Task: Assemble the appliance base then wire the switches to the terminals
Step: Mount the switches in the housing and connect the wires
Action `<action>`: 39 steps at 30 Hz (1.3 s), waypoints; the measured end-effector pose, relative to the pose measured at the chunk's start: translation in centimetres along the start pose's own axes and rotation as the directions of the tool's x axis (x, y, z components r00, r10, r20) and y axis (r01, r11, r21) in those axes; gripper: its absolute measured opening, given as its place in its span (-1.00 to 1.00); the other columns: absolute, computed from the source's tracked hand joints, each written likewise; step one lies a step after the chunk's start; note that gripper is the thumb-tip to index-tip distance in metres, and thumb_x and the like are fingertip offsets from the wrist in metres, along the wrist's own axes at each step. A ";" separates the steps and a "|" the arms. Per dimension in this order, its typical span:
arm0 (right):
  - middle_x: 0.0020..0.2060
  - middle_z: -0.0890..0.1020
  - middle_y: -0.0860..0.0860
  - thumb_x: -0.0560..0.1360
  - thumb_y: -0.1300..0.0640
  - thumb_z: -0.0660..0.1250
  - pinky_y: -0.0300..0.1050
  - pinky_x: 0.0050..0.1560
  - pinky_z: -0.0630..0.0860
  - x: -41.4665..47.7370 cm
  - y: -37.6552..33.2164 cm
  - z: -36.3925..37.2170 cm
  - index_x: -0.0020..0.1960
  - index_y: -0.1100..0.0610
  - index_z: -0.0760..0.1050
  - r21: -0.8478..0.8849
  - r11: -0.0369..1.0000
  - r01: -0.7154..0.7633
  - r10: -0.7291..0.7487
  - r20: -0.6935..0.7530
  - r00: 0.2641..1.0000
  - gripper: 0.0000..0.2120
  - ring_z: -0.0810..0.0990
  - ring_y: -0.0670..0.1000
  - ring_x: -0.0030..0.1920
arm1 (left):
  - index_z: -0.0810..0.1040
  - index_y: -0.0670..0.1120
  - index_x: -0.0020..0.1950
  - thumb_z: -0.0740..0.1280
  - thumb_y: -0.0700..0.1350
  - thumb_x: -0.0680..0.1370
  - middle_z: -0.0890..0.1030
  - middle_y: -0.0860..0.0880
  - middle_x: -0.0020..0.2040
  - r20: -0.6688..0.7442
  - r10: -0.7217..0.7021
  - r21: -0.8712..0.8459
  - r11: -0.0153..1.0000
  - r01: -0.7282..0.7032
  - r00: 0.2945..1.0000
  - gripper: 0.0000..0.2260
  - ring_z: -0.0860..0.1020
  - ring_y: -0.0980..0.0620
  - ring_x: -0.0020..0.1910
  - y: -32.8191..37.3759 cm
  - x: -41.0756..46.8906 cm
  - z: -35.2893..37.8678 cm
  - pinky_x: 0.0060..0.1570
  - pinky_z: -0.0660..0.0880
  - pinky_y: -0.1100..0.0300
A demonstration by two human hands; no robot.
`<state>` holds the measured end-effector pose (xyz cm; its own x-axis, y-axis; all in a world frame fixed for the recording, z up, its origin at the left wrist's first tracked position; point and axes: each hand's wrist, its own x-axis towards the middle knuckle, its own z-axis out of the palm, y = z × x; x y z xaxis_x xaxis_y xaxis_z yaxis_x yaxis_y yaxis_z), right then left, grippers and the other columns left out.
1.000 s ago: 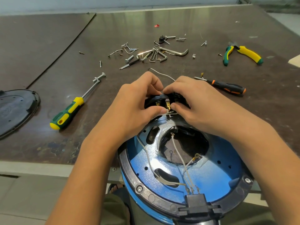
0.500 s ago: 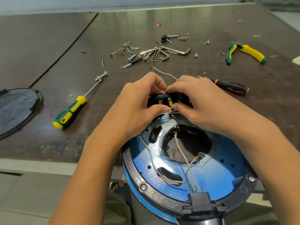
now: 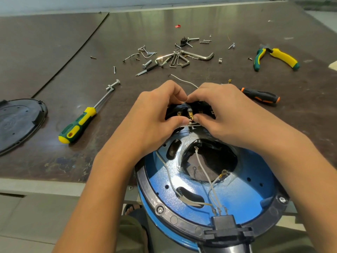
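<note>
Your left hand (image 3: 155,115) grips the black plastic switch block (image 3: 179,111) over the far rim of the round blue metal appliance base (image 3: 246,194), while your right hand (image 3: 224,114) pinches the thin white wire (image 3: 187,125) just beneath its brass terminal (image 3: 191,114), so the push likely goes away from you.

One view only: head-worn, wide-angle, facing forward and steeply down. It sits very near the work. Left hand (image 3: 151,114) and right hand (image 3: 224,114) grip the switch block (image 3: 182,111) mid-frame, forearms entering from the bottom corners. Base (image 3: 246,194) is lower right, cut by the bottom edge. Table (image 3: 54,42) runs away to the top of frame. Pliers (image 3: 277,58) upper right, cover (image 3: 18,121) cut by the left edge, floor (image 3: 36,216) lower left.
</note>
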<state>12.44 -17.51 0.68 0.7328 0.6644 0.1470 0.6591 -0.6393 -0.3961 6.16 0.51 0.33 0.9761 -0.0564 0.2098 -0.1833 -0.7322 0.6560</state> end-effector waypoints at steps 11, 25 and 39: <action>0.20 0.57 -0.03 0.52 0.13 0.39 0.12 0.20 0.52 0.0 -0.3 0.1 0.33 -0.01 0.52 -0.003 1.000 -0.025 0.025 -0.021 0.999 -0.62 0.53 0.08 0.24 | 0.53 0.02 0.15 0.58 -0.05 0.40 0.63 0.09 0.01 -0.042 -0.004 0.050 0.999 0.006 0.999 -0.61 0.61 0.12 0.06 0.3 0.1 0.1 0.13 0.56 0.04; 0.21 0.58 -0.02 0.52 0.11 0.39 0.12 0.22 0.51 0.1 -0.7 0.2 0.32 -0.03 0.53 -0.007 0.997 -0.078 0.078 -0.025 0.997 -0.63 0.54 0.10 0.24 | 0.55 0.02 0.15 0.58 -0.03 0.38 0.65 0.07 0.02 -0.063 -0.014 0.102 0.995 0.020 0.998 -0.61 0.62 0.09 0.07 0.6 0.2 0.3 0.16 0.56 0.04; 0.23 0.59 -0.05 0.53 0.11 0.39 0.14 0.24 0.51 0.3 -0.6 0.2 0.34 -0.04 0.52 0.007 0.996 -0.094 0.094 -0.018 0.995 -0.61 0.54 0.06 0.25 | 0.56 0.03 0.25 0.39 -0.22 0.48 0.66 0.12 0.02 -0.050 -0.055 0.044 0.997 0.057 0.997 -0.65 0.62 0.15 0.05 0.3 0.3 0.0 -0.01 0.51 0.42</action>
<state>12.22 -16.87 0.72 0.7945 0.5942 0.1254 0.5861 -0.6961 -0.4146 6.38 0.23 0.58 0.9777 0.0174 0.2092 -0.1221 -0.7633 0.6344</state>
